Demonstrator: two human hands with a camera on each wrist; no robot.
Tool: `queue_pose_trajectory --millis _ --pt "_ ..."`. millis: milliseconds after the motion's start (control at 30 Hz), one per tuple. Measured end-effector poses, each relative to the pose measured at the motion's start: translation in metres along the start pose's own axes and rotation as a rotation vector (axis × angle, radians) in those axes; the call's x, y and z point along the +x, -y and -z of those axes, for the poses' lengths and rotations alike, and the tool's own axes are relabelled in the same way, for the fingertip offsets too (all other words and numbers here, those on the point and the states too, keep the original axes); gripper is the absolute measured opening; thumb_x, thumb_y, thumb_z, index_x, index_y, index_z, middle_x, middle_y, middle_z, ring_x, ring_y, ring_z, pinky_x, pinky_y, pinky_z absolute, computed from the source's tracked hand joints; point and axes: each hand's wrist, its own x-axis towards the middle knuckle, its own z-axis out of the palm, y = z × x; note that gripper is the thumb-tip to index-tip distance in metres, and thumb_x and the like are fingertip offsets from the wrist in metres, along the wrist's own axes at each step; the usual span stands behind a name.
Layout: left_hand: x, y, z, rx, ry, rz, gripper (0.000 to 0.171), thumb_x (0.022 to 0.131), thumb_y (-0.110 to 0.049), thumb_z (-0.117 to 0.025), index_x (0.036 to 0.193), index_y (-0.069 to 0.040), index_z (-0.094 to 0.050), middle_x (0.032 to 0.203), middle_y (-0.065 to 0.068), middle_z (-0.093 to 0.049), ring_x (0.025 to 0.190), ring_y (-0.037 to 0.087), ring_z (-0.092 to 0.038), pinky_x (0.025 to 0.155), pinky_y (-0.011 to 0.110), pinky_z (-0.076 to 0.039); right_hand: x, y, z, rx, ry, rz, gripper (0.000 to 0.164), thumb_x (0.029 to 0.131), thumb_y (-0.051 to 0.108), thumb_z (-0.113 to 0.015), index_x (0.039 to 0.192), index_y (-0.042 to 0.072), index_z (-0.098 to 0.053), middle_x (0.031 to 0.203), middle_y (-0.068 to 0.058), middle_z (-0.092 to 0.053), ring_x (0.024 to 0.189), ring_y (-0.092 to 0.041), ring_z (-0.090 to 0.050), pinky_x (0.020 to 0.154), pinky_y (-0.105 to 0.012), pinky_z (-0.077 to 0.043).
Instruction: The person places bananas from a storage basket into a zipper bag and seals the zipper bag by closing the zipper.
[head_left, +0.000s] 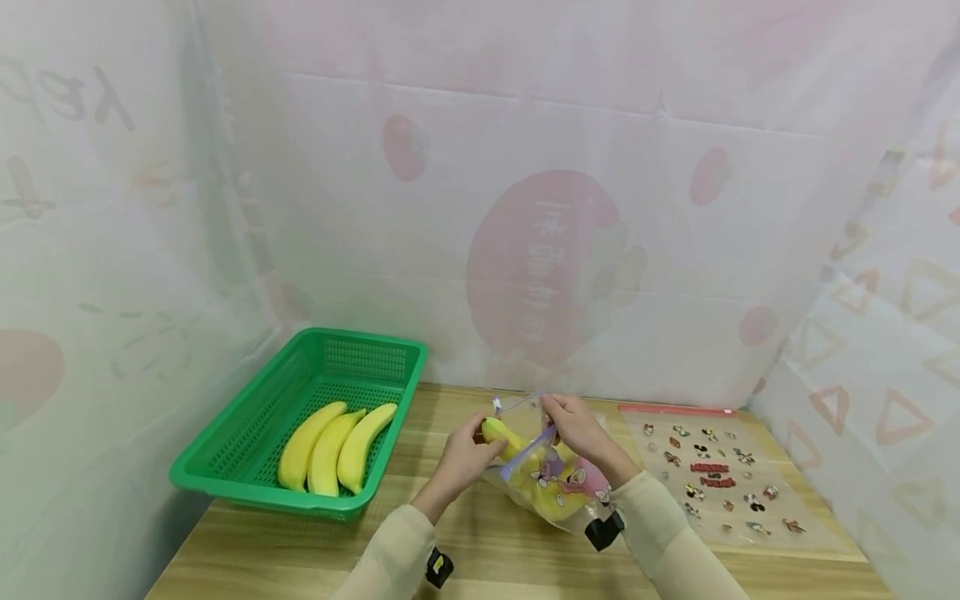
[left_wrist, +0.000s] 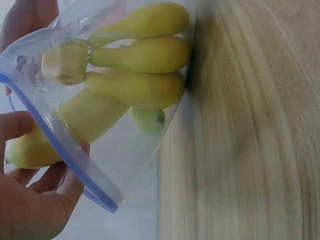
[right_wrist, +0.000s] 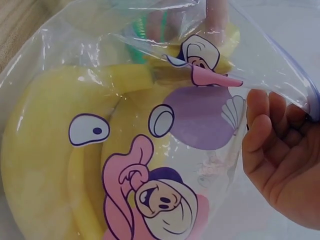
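A clear zip bag [head_left: 588,483] with a purple-blue zip and printed cartoon figures stands on the table, its mouth spread apart. My left hand [head_left: 463,457] grips a single banana [left_wrist: 95,112] by its end, fingers at the bag's opening. Most of that banana lies inside the bag. Beside it in the left wrist view is a bunch of bananas [left_wrist: 145,55], joined at a thick stem. At the far side of the mouth my right hand [head_left: 576,427] holds the bag's zip edge, with curled fingers showing in the right wrist view.
To the left stands a green plastic basket [head_left: 225,492] with three bananas [head_left: 327,454] in it. A second clear bag [head_left: 750,521], with a red zip and small cartoon prints, lies flat on the right of the wooden table [head_left: 300,554]. Printed cloth hangs behind and at both sides.
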Motion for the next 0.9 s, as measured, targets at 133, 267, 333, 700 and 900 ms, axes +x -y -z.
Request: queue_pose_trajectory --millis 133,267,333,700,900 --pt "0.001 0.002 -0.002 -0.010 0.039 0.001 0.034 0.094 -0.021 -0.059 0.123 -0.002 -0.056 0.108 0.014 -0.058 0.096 0.024 -0.059 0.076 0.033 -0.053 -0.002 0.004 0.001 -0.011 0.009 0.002 0.049 0.106 0.021 -0.029 0.071 -0.007 -0.050 0.060 -0.019 -0.053 0.042 -0.009 -0.032 0.044 -0.026 -0.034" --pt "0.002 0.005 -0.004 -0.040 0.070 -0.017 0.034 0.098 -0.022 -0.053 0.123 0.000 -0.057 0.112 0.015 -0.058 0.099 0.026 -0.060 0.078 0.034 -0.053 -0.010 0.023 0.003 -0.001 0.023 -0.002 0.047 0.105 0.015 -0.029 0.073 -0.012 -0.049 0.061 -0.021 -0.053 0.044 -0.010 -0.034 0.046 -0.030 -0.039" --pt "0.004 0.005 -0.005 -0.041 0.078 -0.029 0.031 0.099 -0.018 -0.052 0.121 0.002 -0.058 0.112 0.015 -0.059 0.101 0.026 -0.060 0.080 0.034 -0.052 -0.014 0.032 0.005 0.012 0.025 0.008 0.045 0.105 0.014 -0.029 0.072 -0.011 -0.048 0.059 -0.017 -0.052 0.045 -0.011 -0.035 0.048 -0.032 -0.040" --pt "0.010 0.001 -0.005 0.001 -0.016 0.009 0.016 0.088 -0.012 -0.067 0.100 -0.001 -0.068 0.095 0.006 -0.066 0.089 0.019 -0.063 0.074 0.028 -0.053 -0.005 0.015 0.009 0.125 0.035 -0.004 0.046 0.106 0.019 -0.028 0.071 -0.007 -0.043 0.061 -0.009 -0.050 0.047 -0.013 -0.040 0.049 -0.027 -0.040" --pt "0.014 -0.002 -0.008 0.082 -0.057 0.017 0.005 0.081 -0.004 -0.073 0.085 -0.005 -0.070 0.082 0.000 -0.066 0.076 0.013 -0.062 0.066 0.025 -0.052 0.001 0.007 0.008 0.143 0.014 0.027 0.046 0.105 0.024 -0.030 0.068 0.001 -0.043 0.058 -0.005 -0.049 0.048 -0.019 -0.045 0.049 -0.031 -0.043"
